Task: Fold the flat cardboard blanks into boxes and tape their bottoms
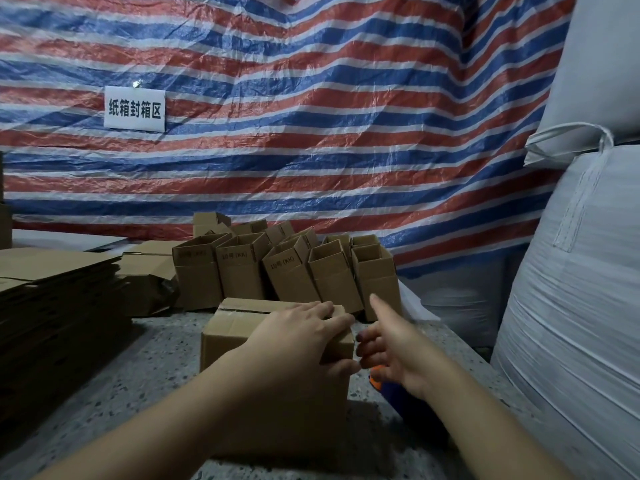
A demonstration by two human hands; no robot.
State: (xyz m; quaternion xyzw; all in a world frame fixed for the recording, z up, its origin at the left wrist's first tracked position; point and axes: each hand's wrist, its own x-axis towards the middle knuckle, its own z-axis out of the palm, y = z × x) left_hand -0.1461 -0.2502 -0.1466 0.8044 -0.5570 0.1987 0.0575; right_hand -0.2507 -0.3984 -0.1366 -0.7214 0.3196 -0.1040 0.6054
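From the head view, a white sign point(134, 108) on the striped red, white and blue tarpaulin point(311, 98) reads "纸箱封箱区". Three of the open boxes point(287, 268) standing near the far edge of the bench point(145, 355) carry the print "10号 (KK)", the leftmost one too dim to read surely; five boxes form the front row, with more behind that overlap too much to count. One closed box point(239, 327) stands mid-bench, flaps up. The left hand point(298, 336) lies on its top right corner, fingers straight over the flaps and thumb down the side. The right hand point(394, 344) hovers just beside that corner, index finger extended, other fingers loosely curled, holding nothing. An orange and blue object point(388, 389) under it is mostly hidden. A stack of flat blanks point(52, 299) fills the left edge, cut off by the frame. White bulk sacks point(581, 271) stand right.
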